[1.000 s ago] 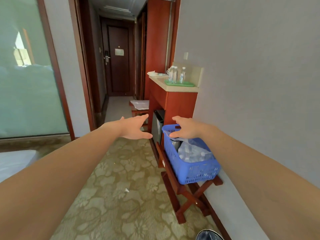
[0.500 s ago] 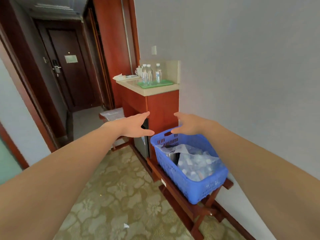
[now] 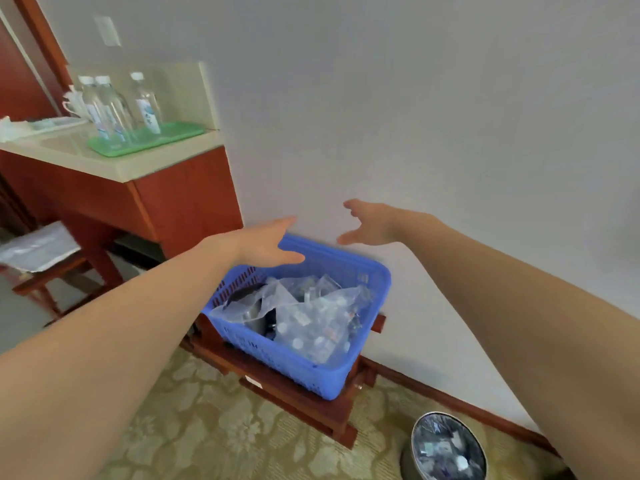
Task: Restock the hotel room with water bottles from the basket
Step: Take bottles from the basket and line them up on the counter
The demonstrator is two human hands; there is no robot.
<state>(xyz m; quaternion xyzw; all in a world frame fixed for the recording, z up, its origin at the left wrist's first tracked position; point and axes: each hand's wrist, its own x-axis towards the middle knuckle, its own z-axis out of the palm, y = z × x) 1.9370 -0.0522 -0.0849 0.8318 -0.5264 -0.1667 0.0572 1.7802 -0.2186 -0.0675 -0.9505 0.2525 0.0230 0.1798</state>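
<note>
Both hands, left hand (image 3: 266,245) and right hand (image 3: 369,225), spread empty above the blue basket (image 3: 301,362)

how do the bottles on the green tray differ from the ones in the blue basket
The bottles on the green tray stand upright and bare on the counter, three in view. The bottles in the blue basket sit low on a wooden rack, bundled in clear plastic wrap, their number unclear. Both sets look clear with white caps.
</note>
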